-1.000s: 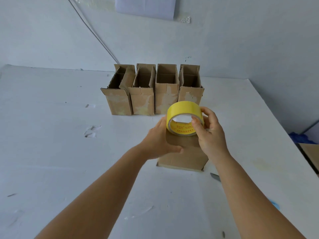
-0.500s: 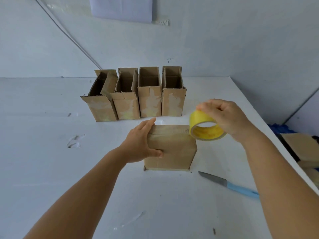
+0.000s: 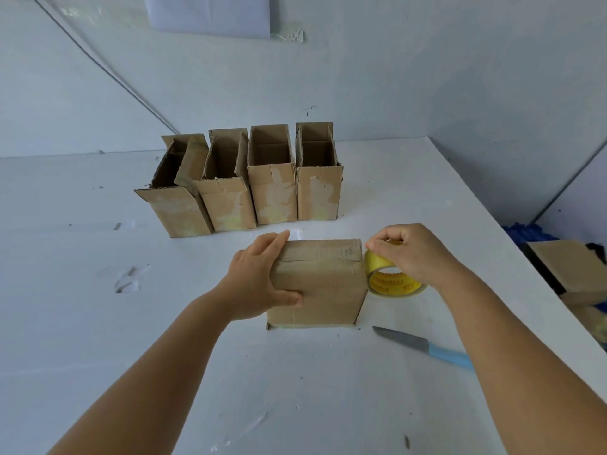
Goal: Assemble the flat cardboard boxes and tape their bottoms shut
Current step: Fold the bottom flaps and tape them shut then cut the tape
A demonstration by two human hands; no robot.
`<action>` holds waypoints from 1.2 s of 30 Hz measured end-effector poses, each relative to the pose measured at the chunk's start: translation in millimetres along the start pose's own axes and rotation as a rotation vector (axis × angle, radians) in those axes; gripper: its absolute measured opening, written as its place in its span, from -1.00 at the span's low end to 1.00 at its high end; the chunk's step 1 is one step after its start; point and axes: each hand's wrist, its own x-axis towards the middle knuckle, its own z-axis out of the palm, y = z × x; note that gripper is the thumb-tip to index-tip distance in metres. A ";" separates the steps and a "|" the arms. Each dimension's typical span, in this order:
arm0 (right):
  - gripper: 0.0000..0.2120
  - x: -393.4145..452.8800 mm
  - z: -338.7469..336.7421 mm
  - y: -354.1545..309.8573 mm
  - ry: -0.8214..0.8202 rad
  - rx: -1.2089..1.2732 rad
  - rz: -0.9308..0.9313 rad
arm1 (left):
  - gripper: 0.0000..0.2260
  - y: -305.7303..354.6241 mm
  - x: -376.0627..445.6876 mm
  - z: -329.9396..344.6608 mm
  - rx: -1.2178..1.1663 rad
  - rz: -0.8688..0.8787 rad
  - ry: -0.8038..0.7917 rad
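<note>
Lying nearest on the white bench (image 3: 98, 356): a knife (image 3: 423, 346) with a grey blade and light blue handle, just right of the cardboard box (image 3: 320, 287) and apart from it. Standing upright mid-bench, that box, flaps folded shut on top. Gripped at its left side by the left hand (image 3: 259, 280), thumb across the front face, fingers over the top edge. Pressed against the box's upper right corner: a yellow tape roll (image 3: 391, 277), held from above by the right hand (image 3: 417, 254) (fingers curled round the rim, thumb and forefinger pinched near the box corner). Farther back, four open-topped boxes (image 3: 243, 188) in a row, touching side by side. Off the right edge, more flat cardboard (image 3: 571, 267).
</note>
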 end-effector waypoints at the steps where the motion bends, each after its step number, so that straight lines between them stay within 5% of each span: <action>1: -0.89 0.2 1.9 1.3 0.001 0.016 0.001 | -0.04 1.1 -0.7 -0.8 0.068 0.000 -0.021; 8: -0.86 0.5 5.7 0.2 -0.003 0.013 -0.025 | -0.05 38.0 20.2 7.0 0.498 0.105 -0.173; 18: -0.86 0.6 6.4 -0.9 0.012 -0.086 -0.055 | -0.03 87.3 62.6 25.6 0.531 0.293 -0.257; 24: -0.71 -12.1 0.0 39.0 -0.059 0.442 0.187 | -0.02 78.5 62.5 24.2 0.444 0.280 -0.209; 28: -0.80 -11.2 9.6 49.3 -0.024 0.851 0.212 | -0.06 79.1 66.5 21.5 0.410 0.289 -0.228; 30: -0.88 -9.0 4.6 46.1 -0.016 0.777 0.156 | -0.07 78.4 67.0 21.0 0.406 0.289 -0.246; 34: -0.88 -3.1 -11.0 55.9 -0.031 0.030 0.122 | -0.08 77.4 65.7 21.6 0.397 0.285 -0.249; 36: -0.88 -2.3 -14.2 61.4 -0.043 -0.090 0.137 | -0.09 78.1 65.5 21.0 0.403 0.283 -0.261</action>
